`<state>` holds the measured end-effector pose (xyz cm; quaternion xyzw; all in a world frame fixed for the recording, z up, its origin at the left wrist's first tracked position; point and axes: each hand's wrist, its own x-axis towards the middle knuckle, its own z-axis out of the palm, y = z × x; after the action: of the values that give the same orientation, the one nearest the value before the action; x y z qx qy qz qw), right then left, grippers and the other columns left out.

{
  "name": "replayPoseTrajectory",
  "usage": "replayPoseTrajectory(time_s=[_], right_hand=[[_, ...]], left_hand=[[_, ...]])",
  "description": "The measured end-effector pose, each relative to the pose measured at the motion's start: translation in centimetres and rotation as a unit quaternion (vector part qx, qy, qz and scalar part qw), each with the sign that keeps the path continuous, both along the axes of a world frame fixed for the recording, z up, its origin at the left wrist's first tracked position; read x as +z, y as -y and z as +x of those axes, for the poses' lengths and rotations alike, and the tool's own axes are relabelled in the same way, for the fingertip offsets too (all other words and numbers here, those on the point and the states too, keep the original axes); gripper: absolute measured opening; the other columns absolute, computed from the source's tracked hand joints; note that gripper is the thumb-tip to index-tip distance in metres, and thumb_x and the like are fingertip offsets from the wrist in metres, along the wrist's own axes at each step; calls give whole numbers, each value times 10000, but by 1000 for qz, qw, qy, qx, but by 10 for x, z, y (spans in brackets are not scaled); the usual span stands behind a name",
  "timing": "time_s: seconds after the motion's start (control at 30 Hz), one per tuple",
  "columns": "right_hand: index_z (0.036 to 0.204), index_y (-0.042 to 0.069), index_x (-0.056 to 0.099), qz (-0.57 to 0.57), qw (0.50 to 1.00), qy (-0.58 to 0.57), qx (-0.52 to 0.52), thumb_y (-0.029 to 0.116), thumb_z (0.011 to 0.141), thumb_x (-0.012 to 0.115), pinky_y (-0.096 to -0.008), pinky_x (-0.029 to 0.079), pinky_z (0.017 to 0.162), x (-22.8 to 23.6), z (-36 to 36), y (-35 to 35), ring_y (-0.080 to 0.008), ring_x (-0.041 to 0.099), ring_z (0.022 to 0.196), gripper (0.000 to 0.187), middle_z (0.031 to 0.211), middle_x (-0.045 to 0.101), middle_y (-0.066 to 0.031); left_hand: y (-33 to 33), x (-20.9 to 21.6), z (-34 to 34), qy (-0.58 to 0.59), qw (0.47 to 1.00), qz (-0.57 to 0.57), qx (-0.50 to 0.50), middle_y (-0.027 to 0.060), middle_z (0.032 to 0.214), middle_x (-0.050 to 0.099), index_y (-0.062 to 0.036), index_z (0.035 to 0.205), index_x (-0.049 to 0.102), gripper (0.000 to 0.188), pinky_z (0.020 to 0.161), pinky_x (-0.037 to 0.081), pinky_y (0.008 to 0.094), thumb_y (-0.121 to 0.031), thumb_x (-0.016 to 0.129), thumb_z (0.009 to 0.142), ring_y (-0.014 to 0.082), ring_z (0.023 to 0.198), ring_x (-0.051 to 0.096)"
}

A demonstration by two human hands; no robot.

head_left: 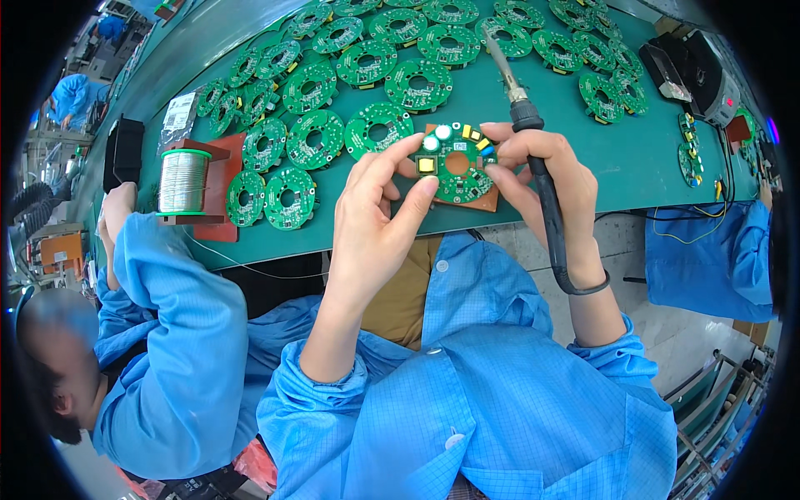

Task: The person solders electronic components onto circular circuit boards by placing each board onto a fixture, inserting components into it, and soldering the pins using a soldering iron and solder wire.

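Observation:
Between my hands is a round green circuit board (pixel 450 190) with a hole in its middle and yellow, white and blue parts on its upper side. My left hand (pixel 371 196) pinches its left edge between thumb and fingers. My right hand (pixel 550 171) has its thumb and fingertips at the right edge. Tucked in that same hand is a soldering iron (pixel 546 183), its metal tip pointing up and away over the table and its black cord bending down by my wrist. An orange-brown block (pixel 486 202) shows partly beneath the board.
Many similar circuit boards (pixel 367 62) cover the green table (pixel 533 96). At left stands a solder wire spool (pixel 183 183) on a brown holder (pixel 231 179). A co-worker in a blue sleeve (pixel 179 292) sits close on the left. A black device (pixel 704 75) stands at right.

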<state>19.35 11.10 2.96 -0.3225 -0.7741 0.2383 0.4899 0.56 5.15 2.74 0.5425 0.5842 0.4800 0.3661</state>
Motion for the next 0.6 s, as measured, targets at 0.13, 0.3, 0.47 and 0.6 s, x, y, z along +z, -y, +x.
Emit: replayPoseTrajectory(time_s=[0.13,0.3,0.47,0.6], right_hand=[[958,50,582,-16,1000,3,23,-29,703,714,-267,514,616,-4,5,2,-157,617,694,298,1021,670,-94],[956,59,585,-15,999,32,11,-27,678,726,-288,508,635,-4,8,6,-182,603,708,323,1029,669,-79],[956,65,588,3,999,37,-21,-29,669,730,-295,500,630,-5,8,13,-184,591,703,334,1025,669,-76],[958,66,591,4,999,28,-25,-31,670,727,-295,497,635,-4,5,11,-183,586,705,333,1023,668,-68]], left_hand=[[-1,6,1,-75,997,3,4,49,913,552,-63,1214,600,415,631,414,249,-119,686,811,124,736,472],[-4,8,3,-108,994,17,2,70,925,542,-43,1173,625,375,652,428,262,-116,684,811,149,778,505],[-8,6,2,-132,991,33,-12,80,929,537,-32,1164,627,368,663,437,270,-113,683,809,160,787,513],[-7,8,3,-115,993,22,-11,83,935,539,-19,1155,626,360,645,440,268,-108,676,810,153,751,506]])
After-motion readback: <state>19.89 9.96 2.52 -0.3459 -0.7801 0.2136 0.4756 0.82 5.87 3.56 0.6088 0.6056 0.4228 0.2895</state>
